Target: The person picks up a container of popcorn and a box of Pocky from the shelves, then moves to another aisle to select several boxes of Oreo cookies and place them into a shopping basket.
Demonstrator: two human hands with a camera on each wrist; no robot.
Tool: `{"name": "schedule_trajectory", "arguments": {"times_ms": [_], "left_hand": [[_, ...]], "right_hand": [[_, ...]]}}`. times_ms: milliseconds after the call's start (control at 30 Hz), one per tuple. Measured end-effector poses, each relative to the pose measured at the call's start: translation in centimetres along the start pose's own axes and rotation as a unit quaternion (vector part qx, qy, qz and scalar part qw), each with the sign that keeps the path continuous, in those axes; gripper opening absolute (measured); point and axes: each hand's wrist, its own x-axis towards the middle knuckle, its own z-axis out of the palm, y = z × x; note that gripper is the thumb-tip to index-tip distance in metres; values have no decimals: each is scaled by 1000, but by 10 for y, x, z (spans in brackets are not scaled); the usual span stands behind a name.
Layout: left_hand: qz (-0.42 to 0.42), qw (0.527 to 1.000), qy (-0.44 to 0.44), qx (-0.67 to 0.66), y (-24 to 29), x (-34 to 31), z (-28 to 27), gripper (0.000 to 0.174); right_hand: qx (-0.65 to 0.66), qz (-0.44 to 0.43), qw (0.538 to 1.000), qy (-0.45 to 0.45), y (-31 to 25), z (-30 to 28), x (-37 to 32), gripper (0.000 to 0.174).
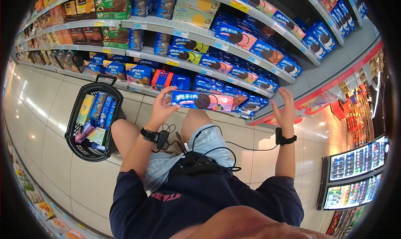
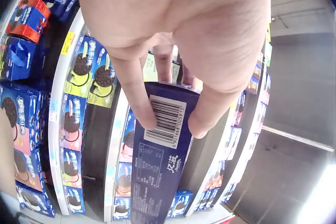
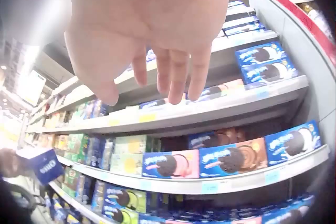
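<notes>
My left hand pinches one end of a long blue and pink cookie box, with a dark round cookie and berries on its front. In the left wrist view the thumb and fingers grip the edges of the box beside a printed barcode. Off to the right, my right hand is raised with its fingers apart and nothing in it. The right wrist view has that hand in front of the shelves, while the held box's end shows at lower left.
Shelves of cookie boxes curve across the front. On the tiled floor at left stands a black shopping basket holding several packages. A cable runs between the wrist cameras. Lit drink coolers stand at right.
</notes>
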Motion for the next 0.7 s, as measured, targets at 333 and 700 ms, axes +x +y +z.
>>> {"name": "schedule_trajectory", "arguments": {"times_ms": [333,700], "left_hand": [[150,969,-3,198,-12,9,8,65],[55,997,13,43,5,11,-16,69]], "right_hand": [[40,-196,957,-212,-129,68,46,62],[117,-192,946,-232,-136,122,73,55]]}}
